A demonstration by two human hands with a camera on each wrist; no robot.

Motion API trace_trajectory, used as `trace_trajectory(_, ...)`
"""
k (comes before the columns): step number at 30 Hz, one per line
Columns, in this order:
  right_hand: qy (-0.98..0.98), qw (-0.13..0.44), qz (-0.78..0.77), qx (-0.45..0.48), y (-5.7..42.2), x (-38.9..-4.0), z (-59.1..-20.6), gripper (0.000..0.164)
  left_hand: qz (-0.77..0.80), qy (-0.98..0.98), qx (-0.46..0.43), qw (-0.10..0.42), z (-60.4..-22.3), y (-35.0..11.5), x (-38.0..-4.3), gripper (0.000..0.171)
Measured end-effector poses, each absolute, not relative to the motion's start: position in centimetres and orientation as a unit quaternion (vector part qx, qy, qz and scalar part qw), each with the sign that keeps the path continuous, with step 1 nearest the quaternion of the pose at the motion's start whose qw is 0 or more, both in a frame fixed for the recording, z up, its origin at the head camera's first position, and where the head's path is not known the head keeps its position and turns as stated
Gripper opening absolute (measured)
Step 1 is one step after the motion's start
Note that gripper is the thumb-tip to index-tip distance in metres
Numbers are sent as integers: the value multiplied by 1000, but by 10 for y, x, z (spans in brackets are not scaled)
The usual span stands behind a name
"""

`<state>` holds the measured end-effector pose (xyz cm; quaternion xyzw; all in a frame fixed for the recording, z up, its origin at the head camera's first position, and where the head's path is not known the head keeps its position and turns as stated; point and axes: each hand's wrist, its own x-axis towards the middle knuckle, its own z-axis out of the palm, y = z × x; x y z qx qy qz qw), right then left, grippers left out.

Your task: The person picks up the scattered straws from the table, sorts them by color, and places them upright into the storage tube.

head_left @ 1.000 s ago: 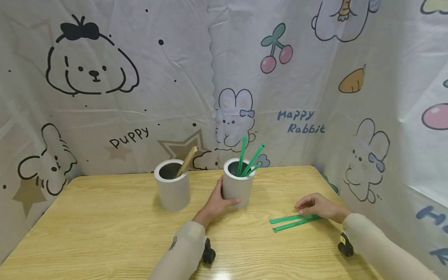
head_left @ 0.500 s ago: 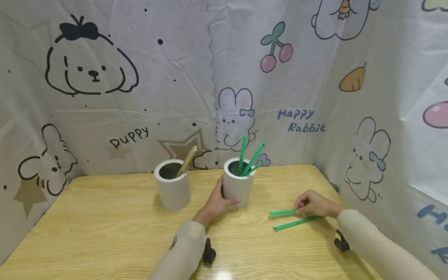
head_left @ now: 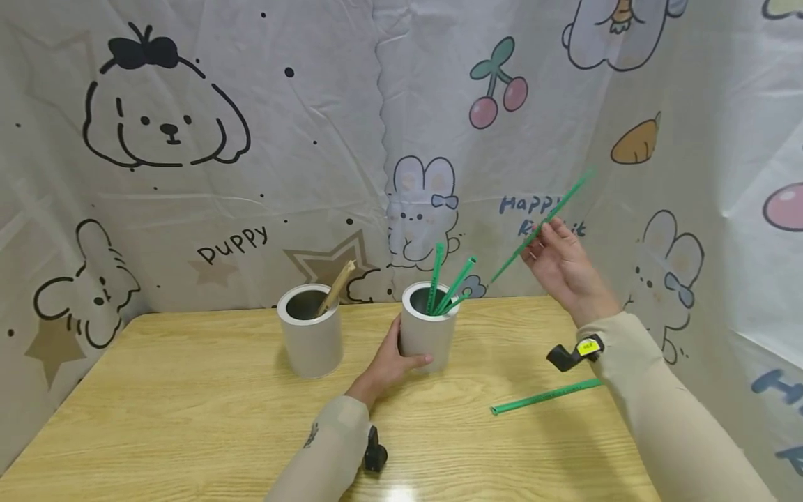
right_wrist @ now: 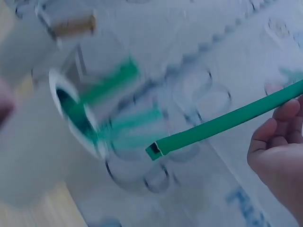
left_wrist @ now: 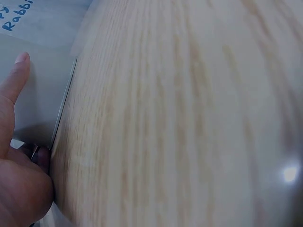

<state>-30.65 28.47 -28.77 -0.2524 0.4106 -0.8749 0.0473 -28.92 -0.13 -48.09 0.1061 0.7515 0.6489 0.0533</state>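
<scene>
My left hand [head_left: 387,366] grips a white cylindrical holder [head_left: 429,341] low on its side, thumb across the front. Several green straws [head_left: 436,272] lean out of that holder's top. Raised to the right of it, my right hand [head_left: 563,265] pinches another green straw [head_left: 514,254] near its middle. This straw slants, its lower end pointing down-left toward the holder's rim; the right wrist view shows that end of the straw [right_wrist: 203,131] hollow and flattened. One more green straw [head_left: 542,397] lies on the table below my right forearm, which hides its far end.
A second white holder [head_left: 311,345] stands to the left, with a brown stick-like bundle [head_left: 335,287] leaning out of it. The wooden table [head_left: 188,418] ends at a printed cloth backdrop [head_left: 314,181] behind and at the right.
My right hand has picked up one of the two green straws from the table and lifted it up toward the backdrop, tilting it. My left hand stays on the holder.
</scene>
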Motion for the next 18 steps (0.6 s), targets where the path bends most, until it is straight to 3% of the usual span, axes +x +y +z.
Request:
trace_trajectory(6,506,49,-839,-195,232,-310,-302,20,648,754,102,47,-479,-1,-289,105)
trace_trajectory(11,666,67,-733,-125,238,-310,-339,12,649,751,112,52,-480,1,-288,105)
trace_trajectory(18,820,114,-540,-153,311,-296,-372,50,654,748,104,48,-481,0,-289,105)
